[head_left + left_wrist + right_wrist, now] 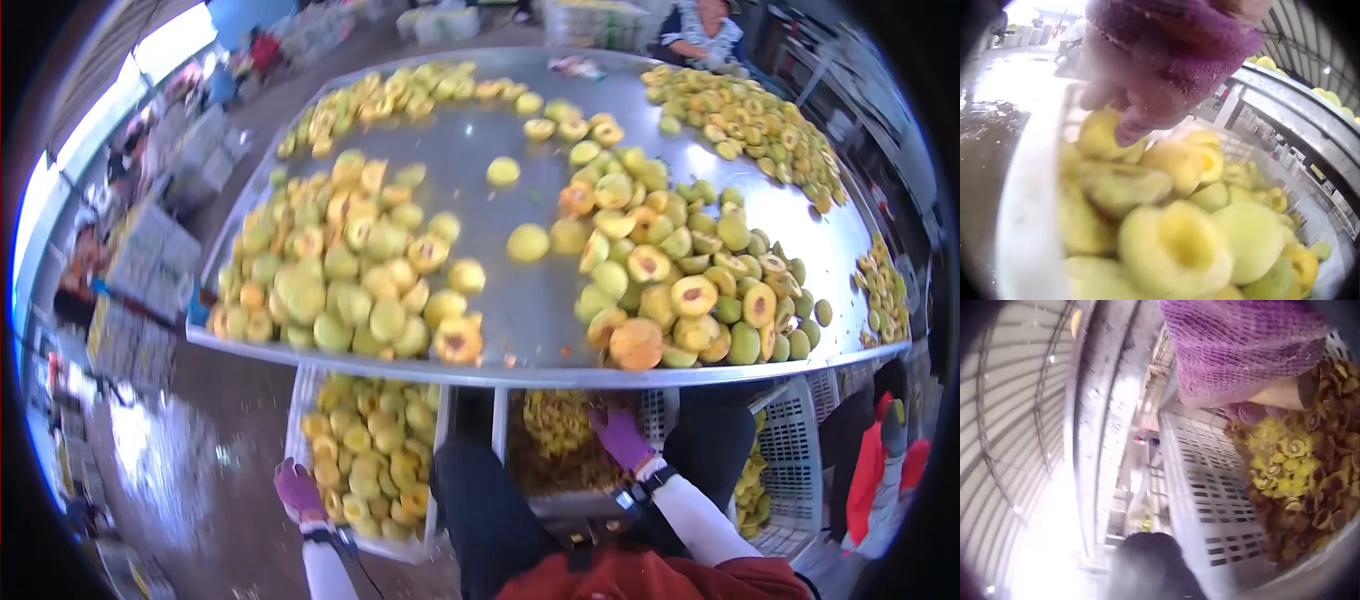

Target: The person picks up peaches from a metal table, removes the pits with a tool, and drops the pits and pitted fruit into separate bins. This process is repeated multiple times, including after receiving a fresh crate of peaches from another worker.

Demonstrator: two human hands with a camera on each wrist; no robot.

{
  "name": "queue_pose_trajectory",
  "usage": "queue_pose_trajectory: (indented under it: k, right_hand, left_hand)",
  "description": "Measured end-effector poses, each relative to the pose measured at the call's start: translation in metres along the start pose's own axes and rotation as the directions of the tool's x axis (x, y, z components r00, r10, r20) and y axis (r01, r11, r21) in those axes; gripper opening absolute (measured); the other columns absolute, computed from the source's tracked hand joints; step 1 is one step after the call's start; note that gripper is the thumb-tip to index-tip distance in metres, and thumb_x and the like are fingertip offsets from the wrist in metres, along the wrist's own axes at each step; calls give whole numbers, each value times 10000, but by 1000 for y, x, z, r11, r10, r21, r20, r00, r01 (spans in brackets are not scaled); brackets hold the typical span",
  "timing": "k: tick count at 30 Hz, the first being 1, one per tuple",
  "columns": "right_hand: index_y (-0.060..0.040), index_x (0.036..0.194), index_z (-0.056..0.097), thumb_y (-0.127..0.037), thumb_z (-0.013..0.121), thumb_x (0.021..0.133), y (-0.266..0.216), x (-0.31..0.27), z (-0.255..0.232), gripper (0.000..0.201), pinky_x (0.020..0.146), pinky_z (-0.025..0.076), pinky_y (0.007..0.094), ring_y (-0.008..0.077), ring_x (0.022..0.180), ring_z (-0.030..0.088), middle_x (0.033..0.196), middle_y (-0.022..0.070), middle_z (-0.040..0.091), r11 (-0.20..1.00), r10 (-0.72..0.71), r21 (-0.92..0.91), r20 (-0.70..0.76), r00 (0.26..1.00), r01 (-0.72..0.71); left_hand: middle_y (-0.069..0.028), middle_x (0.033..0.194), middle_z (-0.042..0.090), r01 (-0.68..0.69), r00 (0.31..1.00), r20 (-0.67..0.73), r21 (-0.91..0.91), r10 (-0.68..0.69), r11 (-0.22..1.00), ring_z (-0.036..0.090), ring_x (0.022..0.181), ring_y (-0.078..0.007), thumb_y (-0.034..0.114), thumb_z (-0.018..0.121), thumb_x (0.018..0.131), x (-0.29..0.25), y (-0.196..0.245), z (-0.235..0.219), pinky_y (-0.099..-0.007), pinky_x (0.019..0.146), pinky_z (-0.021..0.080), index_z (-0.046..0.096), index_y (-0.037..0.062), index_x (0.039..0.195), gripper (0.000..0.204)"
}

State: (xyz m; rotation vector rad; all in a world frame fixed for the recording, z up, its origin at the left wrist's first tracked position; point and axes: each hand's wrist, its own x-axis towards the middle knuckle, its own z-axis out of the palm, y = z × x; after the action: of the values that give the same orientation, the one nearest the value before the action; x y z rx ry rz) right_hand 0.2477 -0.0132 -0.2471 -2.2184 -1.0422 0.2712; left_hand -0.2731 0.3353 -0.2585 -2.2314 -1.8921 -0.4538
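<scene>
My left hand (298, 490), in a purple glove, hangs at the left rim of a white crate (296, 420) full of pitted yellow peach halves (375, 450). In the left wrist view its fingers (1129, 122) curl loosely just over one peach half (1100, 137) and clasp nothing. My right hand (620, 437), also gloved purple, reaches down over a second white crate (1210, 506) holding brown pits and yellow scraps (1291, 481). Its fingertips are hidden in both views.
A steel table (520, 300) above the crates carries big piles of whole and halved peaches (340, 270) left and right (680, 270). Its front edge overhangs both hands. Another crate (790, 470) stands at the right, wet floor (180, 470) at the left. A person (705, 30) sits beyond the table.
</scene>
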Motion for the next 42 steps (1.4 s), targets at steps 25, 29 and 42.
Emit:
queue_pose_trajectory:
  k: [25,29,42]
  right_hand:
    - [-62,918,467,-324,606,888,-62,-29,-112,297,550,488,462,404,672,622,722,173,626,918,2,393,136,991,-55]
    - [-50,908,488,-292,587,903,-82,-30,-110,262,557,482,447,388,674,621,710,176,617,920,-80,391,118,990,28]
    - [-36,891,481,-244,590,908,-119,-15,-134,236,512,429,430,416,654,582,691,215,574,899,-97,424,-57,994,112]
  left_hand:
    - [-120,1096,564,485,805,199,-764,560,-426,591,892,-236,348,443,966,62,524,-197,-328,648,503,419,95,1261,390]
    - [-129,971,618,516,815,330,-786,476,-340,641,760,-275,593,291,946,-12,505,-230,-295,503,478,478,61,1141,596]
    - [-152,1271,476,450,780,226,-851,583,-273,502,1146,-236,322,324,1007,-114,477,-235,-365,1001,403,395,4,1314,448]
